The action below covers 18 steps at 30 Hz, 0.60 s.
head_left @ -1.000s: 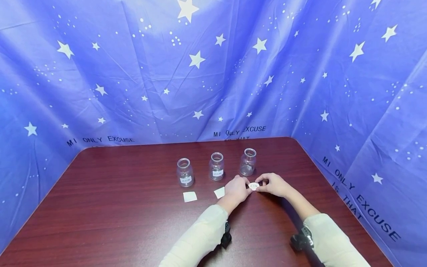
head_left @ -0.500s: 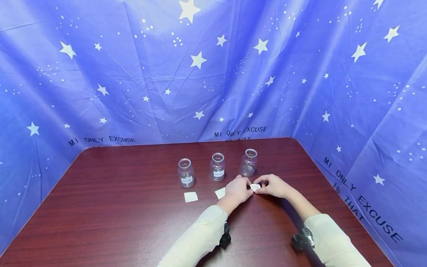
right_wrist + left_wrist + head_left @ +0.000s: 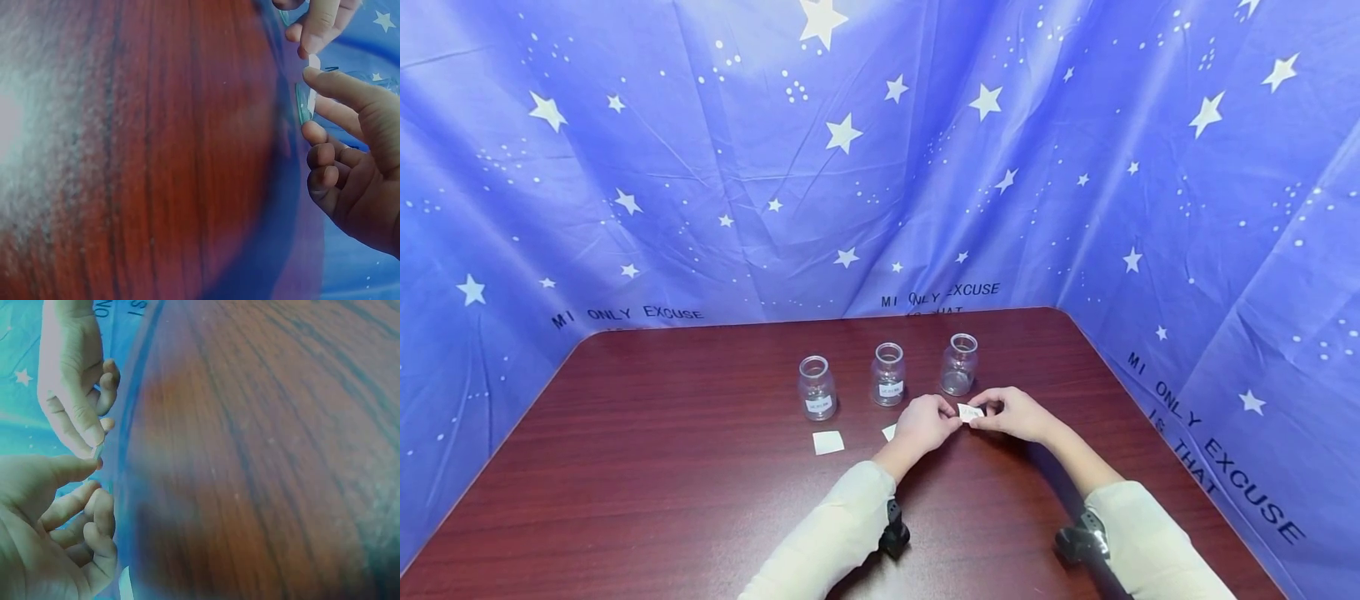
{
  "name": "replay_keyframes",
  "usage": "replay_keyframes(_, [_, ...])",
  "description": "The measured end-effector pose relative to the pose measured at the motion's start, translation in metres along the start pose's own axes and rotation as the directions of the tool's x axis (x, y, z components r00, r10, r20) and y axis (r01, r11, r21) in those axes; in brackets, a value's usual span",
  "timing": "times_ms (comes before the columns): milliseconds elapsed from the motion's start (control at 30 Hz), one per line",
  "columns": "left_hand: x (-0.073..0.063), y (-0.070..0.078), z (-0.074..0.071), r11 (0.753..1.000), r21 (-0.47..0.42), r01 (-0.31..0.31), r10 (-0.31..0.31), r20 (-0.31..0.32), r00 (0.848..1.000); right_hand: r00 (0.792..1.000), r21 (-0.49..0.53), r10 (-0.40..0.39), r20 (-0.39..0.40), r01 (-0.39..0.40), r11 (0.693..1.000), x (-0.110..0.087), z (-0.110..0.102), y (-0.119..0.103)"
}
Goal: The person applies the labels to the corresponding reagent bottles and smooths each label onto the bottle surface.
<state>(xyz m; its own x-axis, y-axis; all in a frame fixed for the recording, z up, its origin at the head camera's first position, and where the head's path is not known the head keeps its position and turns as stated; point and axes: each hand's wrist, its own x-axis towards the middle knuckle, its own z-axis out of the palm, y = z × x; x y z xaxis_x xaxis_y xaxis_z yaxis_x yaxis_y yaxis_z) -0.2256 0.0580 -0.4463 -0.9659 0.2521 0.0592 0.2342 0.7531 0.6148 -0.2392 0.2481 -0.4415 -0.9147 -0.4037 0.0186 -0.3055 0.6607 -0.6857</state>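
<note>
My right hand [image 3: 1011, 414] pinches a small white printed label [image 3: 970, 412] between thumb and forefinger, just in front of the right jar [image 3: 958, 371]. My left hand [image 3: 925, 423] is at the label's left side. In the left wrist view, a small gap shows between the left hand's thumb [image 3: 81, 467] and forefinger, and the thumb tip lies close against the label's edge. The right jar shows no label on its near side. White labels are on the fronts of the middle jar [image 3: 888, 371] and left jar [image 3: 816, 387].
A white paper square [image 3: 828, 442] lies before the left jar. Another paper piece [image 3: 890, 432] is partly hidden by the left hand. The dark red wooden table [image 3: 662, 467] backs onto a blue star-patterned curtain [image 3: 760, 150].
The label, bowed between both hands before, now tilts flatter in the right hand's pinch. The left hand has shifted slightly left, its fingers drawing off the label and covering more of the middle paper.
</note>
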Motion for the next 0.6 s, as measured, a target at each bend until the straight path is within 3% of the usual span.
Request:
replay_keyframes(167, [-0.003,-0.002,-0.006,0.993,-0.117,-0.007,0.01,0.019,1.0,1.0,0.009,0.008,-0.003,-0.008,1.0,0.0,0.0,-0.005])
replay_keyframes(367, [-0.006,-0.005,-0.007,0.946,-0.321,0.038,-0.01,0.088,0.996,1.0,0.017,-0.007,-0.002,0.007,1.0,0.0,0.001,-0.01])
replay_keyframes(600, [-0.006,-0.008,-0.009,0.916,-0.389,0.1,-0.07,0.091,0.993,0.999,0.043,-0.009,-0.043,0.011,0.999,0.0,0.0,-0.015])
